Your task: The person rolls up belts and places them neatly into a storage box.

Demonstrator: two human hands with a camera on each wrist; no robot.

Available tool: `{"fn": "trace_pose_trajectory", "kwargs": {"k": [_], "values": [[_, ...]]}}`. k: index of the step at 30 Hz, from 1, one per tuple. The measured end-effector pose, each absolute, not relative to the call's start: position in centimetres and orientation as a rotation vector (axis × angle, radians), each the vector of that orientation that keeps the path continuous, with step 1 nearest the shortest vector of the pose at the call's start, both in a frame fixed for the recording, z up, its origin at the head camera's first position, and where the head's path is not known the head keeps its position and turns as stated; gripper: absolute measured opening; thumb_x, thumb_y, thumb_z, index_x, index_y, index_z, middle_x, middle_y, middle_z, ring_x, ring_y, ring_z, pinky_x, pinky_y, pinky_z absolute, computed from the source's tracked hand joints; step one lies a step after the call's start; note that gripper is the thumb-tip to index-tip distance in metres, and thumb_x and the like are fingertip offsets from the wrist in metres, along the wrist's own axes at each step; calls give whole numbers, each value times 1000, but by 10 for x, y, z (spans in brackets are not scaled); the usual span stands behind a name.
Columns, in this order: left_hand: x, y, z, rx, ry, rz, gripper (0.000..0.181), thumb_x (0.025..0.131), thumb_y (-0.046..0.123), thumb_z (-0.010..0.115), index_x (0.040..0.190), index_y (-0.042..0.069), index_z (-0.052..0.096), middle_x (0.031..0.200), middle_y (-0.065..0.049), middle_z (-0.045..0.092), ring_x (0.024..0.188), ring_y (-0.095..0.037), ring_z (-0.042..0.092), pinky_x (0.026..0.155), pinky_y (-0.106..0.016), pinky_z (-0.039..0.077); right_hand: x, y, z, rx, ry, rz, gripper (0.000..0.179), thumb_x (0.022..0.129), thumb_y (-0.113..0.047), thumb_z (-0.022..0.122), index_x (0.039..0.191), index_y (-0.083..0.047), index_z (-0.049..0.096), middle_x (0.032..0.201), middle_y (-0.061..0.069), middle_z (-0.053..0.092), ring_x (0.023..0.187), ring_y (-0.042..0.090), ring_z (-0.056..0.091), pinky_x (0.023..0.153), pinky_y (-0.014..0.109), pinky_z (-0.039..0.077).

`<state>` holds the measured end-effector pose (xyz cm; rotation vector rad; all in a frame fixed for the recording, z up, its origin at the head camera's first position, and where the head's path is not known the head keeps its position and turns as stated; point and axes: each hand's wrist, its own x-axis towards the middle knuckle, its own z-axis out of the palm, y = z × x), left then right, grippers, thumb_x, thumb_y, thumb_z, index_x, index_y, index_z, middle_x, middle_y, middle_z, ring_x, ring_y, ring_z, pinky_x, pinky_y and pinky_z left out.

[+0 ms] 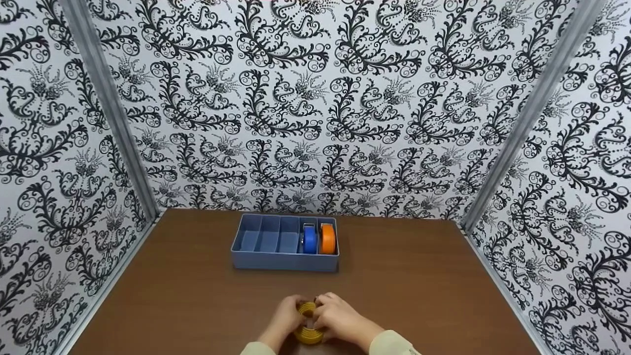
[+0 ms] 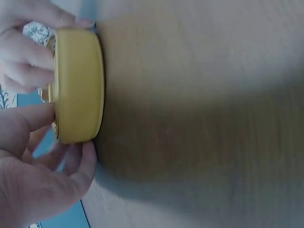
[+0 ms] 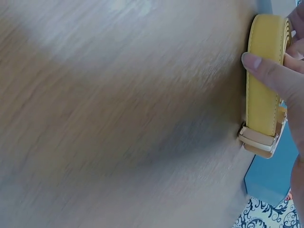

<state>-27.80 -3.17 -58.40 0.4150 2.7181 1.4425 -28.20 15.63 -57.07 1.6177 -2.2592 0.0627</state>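
A yellow belt (image 1: 309, 337), wound into a coil, stands on its edge on the brown table close to the front. On its left side my left hand (image 1: 287, 315) grips the coil, the thumb going in at the top and the fingers curled round the outer turn. My right hand (image 1: 340, 316) holds the opposite side, its thumb lying across the outer strap in the right wrist view. A pale metal buckle (image 3: 257, 140) shows at the end of the belt (image 3: 262, 85) there. In the left wrist view the smooth outer turn of the belt (image 2: 78, 85) faces the camera.
Behind the hands a blue-grey divided box (image 1: 286, 262) sits on the table (image 1: 404, 276). Its two right compartments hold a coiled blue belt (image 1: 309, 240) and a coiled orange belt (image 1: 328, 240). Patterned walls (image 1: 296, 108) enclose the table at the back and sides.
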Motion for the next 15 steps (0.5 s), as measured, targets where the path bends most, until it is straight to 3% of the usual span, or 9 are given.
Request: {"fn": "trace_pose_trajectory", "kwargs": {"k": [7,12,15], "values": [[-265,-20,-583,114,2908,1368,41,62,-5,81,99,-7,64,87,-14,66,82,-33,63,74,-46,53,-286,153,-574,1600,-2235,88,30,55,-40,88,79,-26,78,81,-14,67,87,14,54,82,29,42],[-264,-14,-581,27,2974,1291,34,64,-6,76,94,-9,60,82,-17,63,79,-36,63,72,-47,52,-286,152,-574,1588,-2240,102,29,55,-39,88,79,-26,78,79,-15,66,84,13,53,80,29,42],[-266,-14,-579,14,2938,1292,39,65,-9,72,103,-12,61,91,-21,65,88,-38,63,78,-48,52,-285,152,-574,1585,-2256,102,29,56,-39,87,82,-26,79,80,-15,67,84,13,53,80,29,42]]}}
